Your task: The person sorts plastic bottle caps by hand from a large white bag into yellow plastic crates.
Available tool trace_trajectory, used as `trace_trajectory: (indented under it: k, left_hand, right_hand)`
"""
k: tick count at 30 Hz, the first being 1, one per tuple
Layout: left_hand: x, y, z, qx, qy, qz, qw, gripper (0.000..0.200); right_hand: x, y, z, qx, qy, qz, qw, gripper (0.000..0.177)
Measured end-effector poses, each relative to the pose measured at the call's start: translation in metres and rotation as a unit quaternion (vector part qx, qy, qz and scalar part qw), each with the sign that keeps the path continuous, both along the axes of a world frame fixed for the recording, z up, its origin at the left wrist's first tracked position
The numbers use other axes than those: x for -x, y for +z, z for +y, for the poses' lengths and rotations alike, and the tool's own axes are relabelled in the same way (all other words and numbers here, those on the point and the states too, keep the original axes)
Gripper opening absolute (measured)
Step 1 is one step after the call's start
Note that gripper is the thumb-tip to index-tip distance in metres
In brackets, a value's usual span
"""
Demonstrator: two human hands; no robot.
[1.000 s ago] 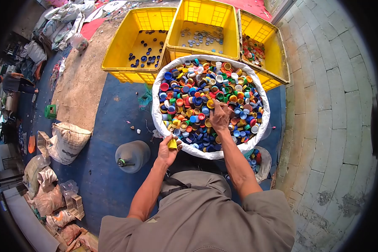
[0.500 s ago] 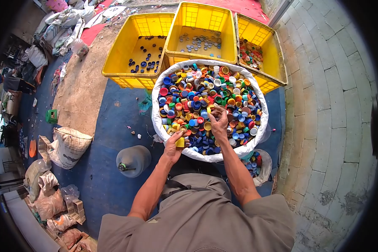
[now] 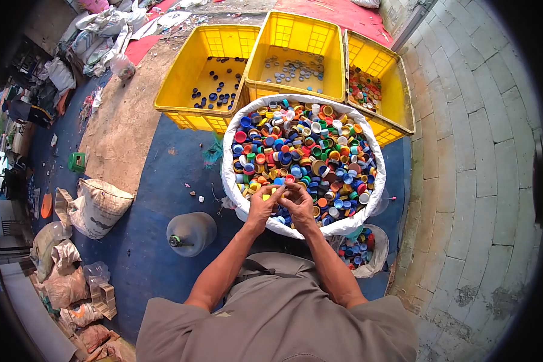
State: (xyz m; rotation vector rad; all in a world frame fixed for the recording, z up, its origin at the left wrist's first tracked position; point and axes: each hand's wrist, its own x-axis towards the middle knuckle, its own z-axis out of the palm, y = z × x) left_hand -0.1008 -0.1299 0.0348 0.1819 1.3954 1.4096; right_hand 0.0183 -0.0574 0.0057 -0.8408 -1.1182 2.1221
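Observation:
A white sack (image 3: 228, 175) with its rim rolled open is full of loose plastic bottle caps (image 3: 308, 142) in many colours. Over the sack's near side my left hand (image 3: 262, 208) is closed around yellow bottle caps (image 3: 270, 195). Right beside it, fingertips almost meeting, my right hand (image 3: 298, 206) is in a pinch. Whatever lies between its fingers is mostly hidden. A blue cap shows just beyond the fingertips.
Beyond the sack stand three yellow crates: one with dark blue caps (image 3: 169, 108), one with pale caps (image 3: 338, 90), one with red-orange caps (image 3: 404, 90). A large clear bottle (image 3: 193, 234) is at left, a smaller bag of caps (image 3: 377, 262) at right, beside a block wall (image 3: 464, 199).
My right hand has drawn back from the middle of the caps to meet my left hand. My left hand has shifted slightly right, still holding yellow caps.

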Motion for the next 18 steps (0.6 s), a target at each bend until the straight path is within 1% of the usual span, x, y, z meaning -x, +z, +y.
trace_trajectory:
  k: [2,5,6,7,9,10,11,13,14,15,16,17,18]
  left_hand:
    - [0.005,-0.011,-0.002,-0.017,0.021,-0.039,0.999,0.036]
    - [0.014,-0.003,-0.007,-0.018,0.067,-0.123,0.990,0.038]
    - [0.020,-0.002,-0.011,-0.037,0.054,-0.150,0.987,0.037]
    - [0.024,-0.002,-0.013,-0.050,0.070,-0.183,0.979,0.037]
    - [0.032,-0.002,-0.017,-0.077,0.100,-0.250,0.960,0.036]
    - [0.037,-0.002,-0.020,-0.084,0.095,-0.269,0.955,0.035]
    - [0.040,-0.002,-0.024,-0.093,0.099,-0.278,0.951,0.037]
    - [0.047,-0.004,-0.030,-0.096,0.103,-0.280,0.950,0.037]
    - [0.051,-0.005,-0.032,-0.097,0.103,-0.292,0.946,0.037]
    - [0.054,-0.013,-0.036,-0.089,0.109,-0.291,0.946,0.036]
    - [0.058,-0.015,-0.038,-0.085,0.106,-0.283,0.950,0.036]
    - [0.061,-0.018,-0.039,-0.080,0.104,-0.275,0.953,0.035]
    - [0.066,-0.025,-0.040,-0.079,0.103,-0.281,0.951,0.033]
  right_hand:
    - [0.002,0.003,0.003,0.024,-0.010,0.005,1.000,0.050]
    - [0.001,0.016,0.017,0.152,-0.011,0.103,0.983,0.054]
    - [0.001,0.014,0.024,0.162,0.011,0.106,0.981,0.055]
    - [0.001,0.012,0.032,0.209,0.022,0.154,0.965,0.052]
    - [0.010,0.009,0.042,0.257,0.012,0.212,0.943,0.046]
    - [0.018,0.010,0.047,0.243,-0.025,0.150,0.958,0.038]
    - [0.027,0.011,0.054,0.248,-0.039,0.131,0.959,0.029]
    - [0.053,0.007,0.077,0.179,-0.024,0.005,0.984,0.024]
    - [0.069,0.006,0.087,0.087,-0.004,-0.091,0.992,0.022]
    - [0.085,0.007,0.095,-0.024,-0.012,-0.189,0.982,0.022]
    - [0.100,0.000,0.106,-0.208,-0.017,-0.260,0.943,0.022]
    - [0.114,-0.008,0.118,-0.382,-0.021,-0.321,0.866,0.022]
    - [0.127,-0.012,0.131,-0.454,0.000,-0.335,0.825,0.024]
